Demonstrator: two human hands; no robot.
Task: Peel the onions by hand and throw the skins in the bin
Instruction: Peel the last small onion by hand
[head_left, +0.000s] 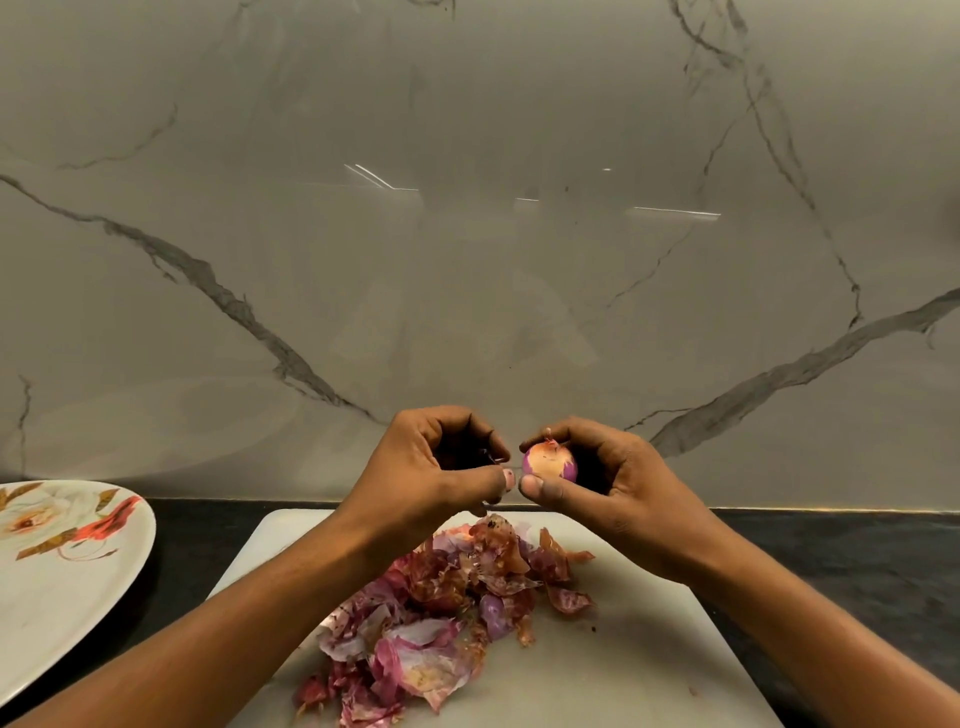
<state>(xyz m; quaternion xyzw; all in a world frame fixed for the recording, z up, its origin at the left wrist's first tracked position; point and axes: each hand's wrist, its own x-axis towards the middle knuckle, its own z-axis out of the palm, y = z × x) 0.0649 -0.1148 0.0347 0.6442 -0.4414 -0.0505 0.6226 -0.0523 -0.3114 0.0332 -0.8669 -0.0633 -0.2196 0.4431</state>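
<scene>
My right hand grips a small purple onion above the back edge of the white cutting board; some orange-brown skin still clings to its top. Beside it, my left hand has its fingers curled and pinches a thin dark scrap of onion skin between thumb and fingertips, just left of the onion. A heap of purple and brown onion skins lies on the board below both hands. No bin is in view.
A white plate with a red and gold flower pattern sits at the left on the dark counter. A grey marble backsplash rises right behind the board.
</scene>
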